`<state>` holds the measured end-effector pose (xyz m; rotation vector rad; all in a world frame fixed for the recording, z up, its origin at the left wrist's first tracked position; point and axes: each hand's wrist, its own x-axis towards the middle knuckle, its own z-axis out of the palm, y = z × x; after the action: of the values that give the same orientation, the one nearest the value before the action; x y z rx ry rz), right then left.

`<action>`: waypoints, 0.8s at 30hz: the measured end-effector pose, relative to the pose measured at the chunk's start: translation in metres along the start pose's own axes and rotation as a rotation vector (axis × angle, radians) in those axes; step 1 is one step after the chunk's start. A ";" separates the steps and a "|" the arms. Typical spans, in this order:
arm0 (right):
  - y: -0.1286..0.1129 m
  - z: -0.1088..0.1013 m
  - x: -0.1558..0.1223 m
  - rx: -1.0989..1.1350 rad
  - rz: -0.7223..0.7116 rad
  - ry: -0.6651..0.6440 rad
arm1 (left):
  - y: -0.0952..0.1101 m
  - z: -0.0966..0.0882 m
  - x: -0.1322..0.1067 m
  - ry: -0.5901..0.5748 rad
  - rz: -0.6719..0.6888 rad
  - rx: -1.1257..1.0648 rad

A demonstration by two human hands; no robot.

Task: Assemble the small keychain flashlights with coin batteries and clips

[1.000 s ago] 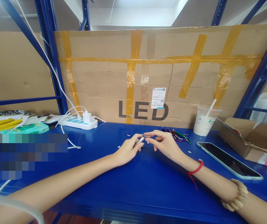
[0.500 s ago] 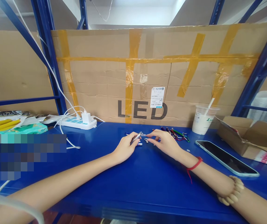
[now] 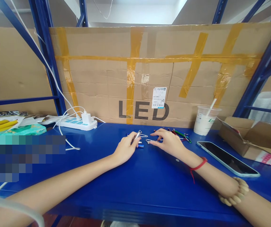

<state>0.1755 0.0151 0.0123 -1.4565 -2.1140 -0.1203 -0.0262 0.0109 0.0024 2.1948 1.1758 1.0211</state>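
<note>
We see taped cardboard between blue posts, behind our blue surface. Our left fingers hold a silver tube; our right fingers are apart.

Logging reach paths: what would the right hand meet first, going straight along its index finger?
Probably the silver loop just beyond the right hand, before the left hand, though depth is unclear.

Blue tabletop — phone, cup, box, power strip
</note>
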 end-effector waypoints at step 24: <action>-0.006 -0.002 -0.001 -0.061 0.029 -0.122 | -0.004 0.001 0.001 0.003 0.015 0.008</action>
<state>0.1716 0.0111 0.0144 -1.5658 -2.2028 -0.0871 -0.0271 0.0133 -0.0004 2.2123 1.1681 1.0279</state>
